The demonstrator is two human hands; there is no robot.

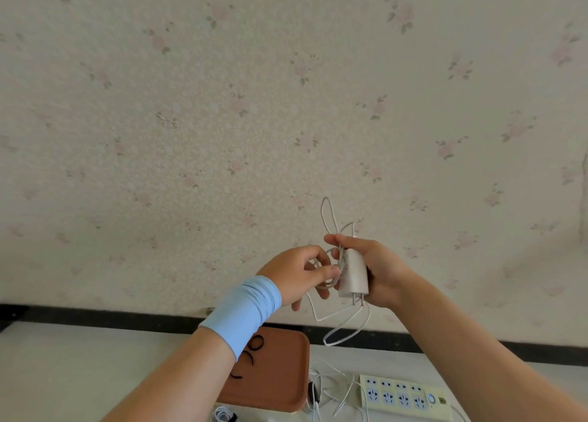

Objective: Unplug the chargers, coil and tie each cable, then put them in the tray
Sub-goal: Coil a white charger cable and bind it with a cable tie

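Tray (280,374) holds 3 bands (251,359); right hand (378,269) grips charger (353,275), left hand (296,275) cable (331,344).

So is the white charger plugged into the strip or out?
Out: the right hand holds the charger in the air, bare prongs showing, apart from the power strip below.

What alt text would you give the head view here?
The right hand grips a white charger while the left hand pinches its looped cable, raised before a floral wall. Below lie a brown tray holding black ties and a power strip.
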